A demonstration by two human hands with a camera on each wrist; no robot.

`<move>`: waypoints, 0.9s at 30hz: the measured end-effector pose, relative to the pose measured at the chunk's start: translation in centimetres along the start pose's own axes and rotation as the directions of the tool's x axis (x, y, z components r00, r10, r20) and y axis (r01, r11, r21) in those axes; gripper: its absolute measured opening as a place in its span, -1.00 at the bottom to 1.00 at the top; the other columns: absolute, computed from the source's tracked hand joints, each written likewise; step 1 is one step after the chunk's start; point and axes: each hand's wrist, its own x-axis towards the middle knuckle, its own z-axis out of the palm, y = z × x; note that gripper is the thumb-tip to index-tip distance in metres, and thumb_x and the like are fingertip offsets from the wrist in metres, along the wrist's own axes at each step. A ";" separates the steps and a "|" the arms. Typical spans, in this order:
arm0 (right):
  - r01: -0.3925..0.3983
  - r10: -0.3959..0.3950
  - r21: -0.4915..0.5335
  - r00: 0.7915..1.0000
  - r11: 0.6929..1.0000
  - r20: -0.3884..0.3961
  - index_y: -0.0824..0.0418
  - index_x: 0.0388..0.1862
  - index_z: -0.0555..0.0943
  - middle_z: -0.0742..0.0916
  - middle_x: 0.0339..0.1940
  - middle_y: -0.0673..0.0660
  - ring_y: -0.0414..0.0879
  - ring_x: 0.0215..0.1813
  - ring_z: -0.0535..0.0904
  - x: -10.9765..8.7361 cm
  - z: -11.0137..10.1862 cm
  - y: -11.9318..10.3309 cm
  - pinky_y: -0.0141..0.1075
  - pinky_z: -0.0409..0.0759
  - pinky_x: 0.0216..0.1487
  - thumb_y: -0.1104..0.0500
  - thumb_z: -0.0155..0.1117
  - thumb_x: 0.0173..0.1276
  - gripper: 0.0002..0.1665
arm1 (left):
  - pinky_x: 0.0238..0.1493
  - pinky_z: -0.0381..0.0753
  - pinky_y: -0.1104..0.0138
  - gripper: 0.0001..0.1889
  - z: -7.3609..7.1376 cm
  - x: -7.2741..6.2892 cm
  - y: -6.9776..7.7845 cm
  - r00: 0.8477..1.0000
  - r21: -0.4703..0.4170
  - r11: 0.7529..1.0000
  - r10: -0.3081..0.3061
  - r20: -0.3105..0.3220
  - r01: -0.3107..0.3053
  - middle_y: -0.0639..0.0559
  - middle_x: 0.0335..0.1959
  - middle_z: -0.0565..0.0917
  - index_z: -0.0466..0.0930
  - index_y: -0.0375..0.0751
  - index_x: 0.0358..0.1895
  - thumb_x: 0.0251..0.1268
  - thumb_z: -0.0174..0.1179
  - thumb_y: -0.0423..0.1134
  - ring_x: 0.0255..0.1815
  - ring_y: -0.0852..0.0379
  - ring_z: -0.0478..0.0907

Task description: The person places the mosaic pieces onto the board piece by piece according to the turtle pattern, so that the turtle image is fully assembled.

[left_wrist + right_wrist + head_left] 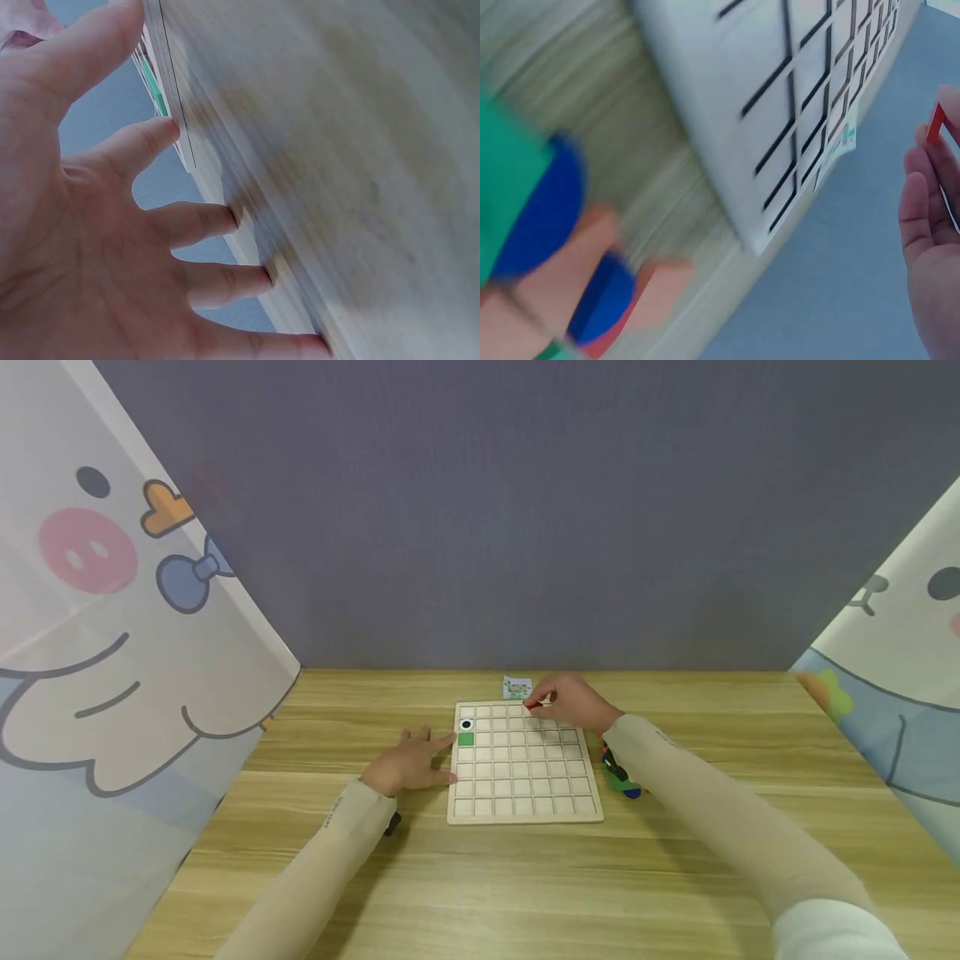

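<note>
A pale wooden grid board [525,820] lies flat on the table. In its left column sit a white square with a black dot [467,724] and, just below it, a green square tile [466,739]. My left hand [408,766] is spread flat beside the board, its thumb and index finger touching the left edge; in the left wrist view its other fingertips [231,217] rest on the table. Over the board's top edge, my right hand [573,702] pinches a small thin red piece [934,122] between thumb and finger. The exact shape of that piece is partly hidden by the fingers.
Behind the board lies a small printed card [517,687]. A pile of coloured pieces [621,783] sits close to the board's right side, partly under my right forearm. A grey panel [525,527] rises at the table's back, with cartoon-printed cloths [150,677] at both sides.
</note>
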 end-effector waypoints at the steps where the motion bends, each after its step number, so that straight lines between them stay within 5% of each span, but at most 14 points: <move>1: 0.006 -0.006 0.003 1.000 1.000 -0.004 0.18 -0.25 0.76 0.69 -0.30 -0.05 -0.08 -0.32 0.51 0.2 0.2 -0.1 -0.18 0.47 -0.33 0.26 0.40 0.19 -0.86 | 0.05 0.16 -0.40 -0.19 0.0 0.0 0.0 1.000 -0.001 1.000 -0.001 -0.001 0.001 -0.41 0.45 -0.07 0.08 0.12 0.49 0.19 0.21 0.16 0.37 -0.54 -0.21; 27: 0.018 -0.017 -0.016 0.996 1.000 0.092 0.21 -0.33 0.76 0.66 -0.38 -0.01 -0.20 -0.34 0.56 4.8 7.0 -2.5 -0.39 0.56 -0.33 0.28 0.42 0.16 -0.92 | -0.01 0.28 -0.37 -0.17 0.1 0.1 0.0 1.000 0.021 1.000 -0.018 -0.018 0.018 -0.40 0.45 -0.03 0.12 0.16 0.47 0.14 0.22 0.22 0.36 -0.54 -0.15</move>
